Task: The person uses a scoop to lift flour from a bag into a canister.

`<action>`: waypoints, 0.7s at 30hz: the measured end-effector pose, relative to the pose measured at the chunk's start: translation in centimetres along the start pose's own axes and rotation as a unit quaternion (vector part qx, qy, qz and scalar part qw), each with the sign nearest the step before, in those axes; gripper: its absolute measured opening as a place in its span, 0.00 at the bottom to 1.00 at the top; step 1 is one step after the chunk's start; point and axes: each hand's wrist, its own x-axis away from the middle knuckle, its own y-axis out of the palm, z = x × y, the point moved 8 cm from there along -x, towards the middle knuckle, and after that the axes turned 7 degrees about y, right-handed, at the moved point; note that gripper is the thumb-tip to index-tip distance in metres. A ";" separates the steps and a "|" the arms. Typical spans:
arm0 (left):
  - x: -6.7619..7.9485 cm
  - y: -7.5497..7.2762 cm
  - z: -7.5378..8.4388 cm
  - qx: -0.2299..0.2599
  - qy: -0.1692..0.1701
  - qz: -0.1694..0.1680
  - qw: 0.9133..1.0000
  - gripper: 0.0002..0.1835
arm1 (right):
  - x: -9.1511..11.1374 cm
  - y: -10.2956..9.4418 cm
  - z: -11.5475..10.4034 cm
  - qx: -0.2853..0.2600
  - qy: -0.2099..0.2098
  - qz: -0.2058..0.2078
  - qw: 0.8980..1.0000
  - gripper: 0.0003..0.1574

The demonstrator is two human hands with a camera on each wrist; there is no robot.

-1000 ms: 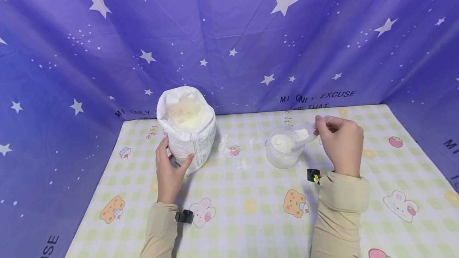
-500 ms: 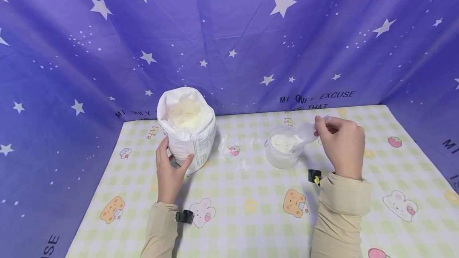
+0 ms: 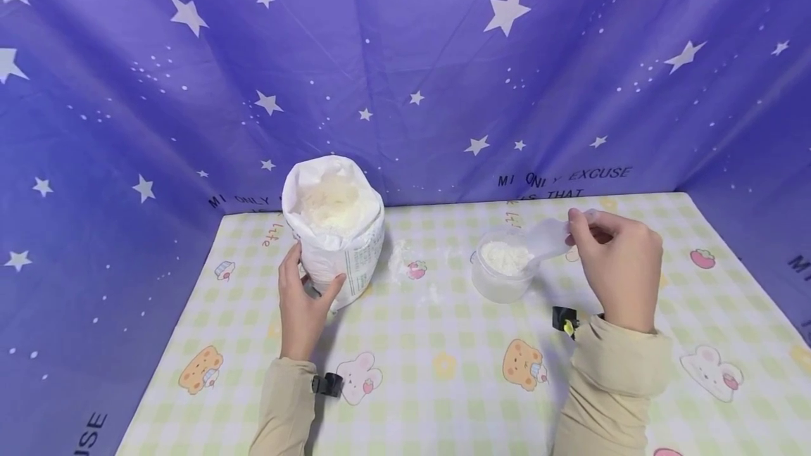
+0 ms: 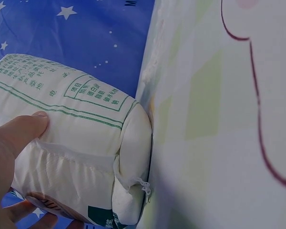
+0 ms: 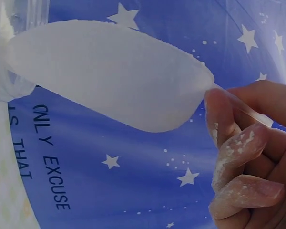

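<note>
On the left of the head view stands an open white bag (image 3: 361,259) of white powder, with green print. My left hand (image 3: 306,312) holds its near side; the left wrist view has the thumb (image 4: 24,131) on the front and fingers curled underneath. At the right, my right hand (image 3: 624,266) pinches the handle of a translucent scoop (image 3: 550,239). Its tip leans at the rim of a small clear round tub (image 3: 497,288), where white powder (image 3: 505,257) lies. In the right wrist view the scoop's pale surface (image 5: 114,76) fills the middle, and powder coats several fingers.
Spilled powder (image 3: 399,259) lies on the checked tablecloth (image 3: 437,322) between bag and tub. A blue star-printed curtain (image 3: 405,55) rises behind the table and along both sides.
The scoop has tipped and its powder has dropped into the tub, where the heap is fuller. My right hand has drawn slightly to the right. The left hand stays on the bag.
</note>
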 end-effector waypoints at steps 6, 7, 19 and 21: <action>0.1 0.0 -0.1 0.003 -0.003 -0.002 1.000 0.47 | 0.0 -0.6 -0.3 -0.015 -0.014 0.016 1.000 0.25; 0.1 0.0 -0.1 0.003 -0.004 -0.002 1.000 0.47 | 0.0 -0.7 -0.4 -0.017 -0.016 0.018 1.000 0.25; 0.1 0.0 -0.1 -0.002 -0.005 -0.002 1.000 0.47 | 0.1 -1.6 -0.2 -0.070 -0.002 0.035 0.997 0.22; 0.1 0.0 -0.1 -0.004 -0.005 -0.003 1.000 0.47 | 0.1 -1.5 -0.1 -0.082 0.005 0.035 0.996 0.21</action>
